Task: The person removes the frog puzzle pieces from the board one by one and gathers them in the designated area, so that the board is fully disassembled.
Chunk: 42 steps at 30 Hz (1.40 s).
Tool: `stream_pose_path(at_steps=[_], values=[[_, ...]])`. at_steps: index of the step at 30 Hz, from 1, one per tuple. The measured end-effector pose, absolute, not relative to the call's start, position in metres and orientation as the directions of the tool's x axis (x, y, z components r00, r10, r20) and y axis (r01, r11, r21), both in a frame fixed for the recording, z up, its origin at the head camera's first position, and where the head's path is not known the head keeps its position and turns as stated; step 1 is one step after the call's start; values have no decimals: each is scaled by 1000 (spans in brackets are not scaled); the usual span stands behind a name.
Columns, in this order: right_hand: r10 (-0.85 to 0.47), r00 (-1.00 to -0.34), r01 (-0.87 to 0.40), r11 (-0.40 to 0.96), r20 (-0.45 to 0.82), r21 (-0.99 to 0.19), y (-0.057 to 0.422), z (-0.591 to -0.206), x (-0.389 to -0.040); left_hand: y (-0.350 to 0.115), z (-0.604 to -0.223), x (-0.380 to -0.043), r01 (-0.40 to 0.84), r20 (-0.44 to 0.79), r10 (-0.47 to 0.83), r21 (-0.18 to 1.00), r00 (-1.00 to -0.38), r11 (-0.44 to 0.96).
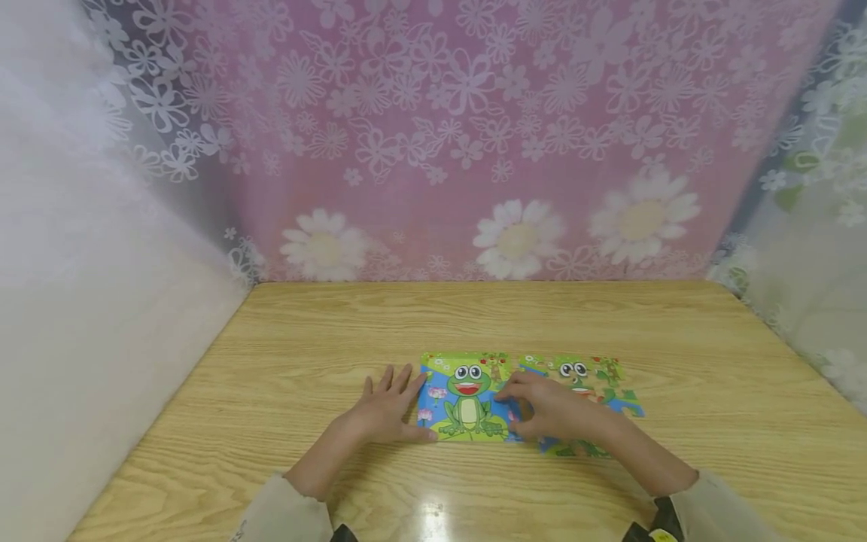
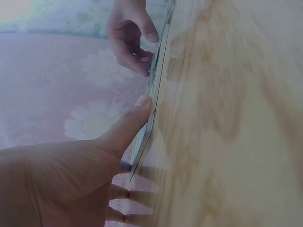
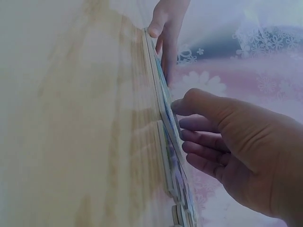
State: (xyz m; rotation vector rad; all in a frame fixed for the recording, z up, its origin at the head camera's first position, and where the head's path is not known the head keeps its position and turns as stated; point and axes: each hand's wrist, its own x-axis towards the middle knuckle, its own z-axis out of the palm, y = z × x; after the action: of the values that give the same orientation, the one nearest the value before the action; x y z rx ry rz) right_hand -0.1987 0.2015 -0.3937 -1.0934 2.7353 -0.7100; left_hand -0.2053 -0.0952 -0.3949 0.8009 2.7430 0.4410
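A frog picture puzzle (image 1: 467,410) lies flat on the table, its picture whole apart from the part behind the right hand. My left hand (image 1: 386,410) is at its left side with fingers spread, the thumb on the lower left corner. Over its right edge reaches my right hand (image 1: 552,406), fingers loosely bent and fingertips on the blue part of the picture. In the right wrist view the thumb and fingers of the right hand (image 3: 236,146) touch the puzzle's face. Beside it lies a second frog puzzle (image 1: 612,369) with gaps and loose pieces, partly hidden under the right hand.
The wood-grain table (image 1: 305,339) runs back to a pink flowered cloth (image 1: 406,188). Pale cloth walls stand at the left and right sides. Loose puzzle pieces (image 1: 630,403) stick out at the second puzzle's right side.
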Motion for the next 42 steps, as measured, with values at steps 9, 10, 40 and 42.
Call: stream_pose_path(at_steps=[9,10,40,42], values=[[-666,-734,-624,586,133,-517,216,-386,-191,-91,-396,-207,481,-150,554,349,-819,804],[-662,-737,-625,588,138,-515,218,-385,-190,-91,-396,-207,480,-151,554,350,-819,805],[-537,-809,-586,701,239,-407,319,-380,-144,-95,-402,-209,482,-146,555,349,-819,804],[-525,-818,-573,712,234,-406,325,-382,-141,-96,-402,-209,483,-141,556,353,-819,801]])
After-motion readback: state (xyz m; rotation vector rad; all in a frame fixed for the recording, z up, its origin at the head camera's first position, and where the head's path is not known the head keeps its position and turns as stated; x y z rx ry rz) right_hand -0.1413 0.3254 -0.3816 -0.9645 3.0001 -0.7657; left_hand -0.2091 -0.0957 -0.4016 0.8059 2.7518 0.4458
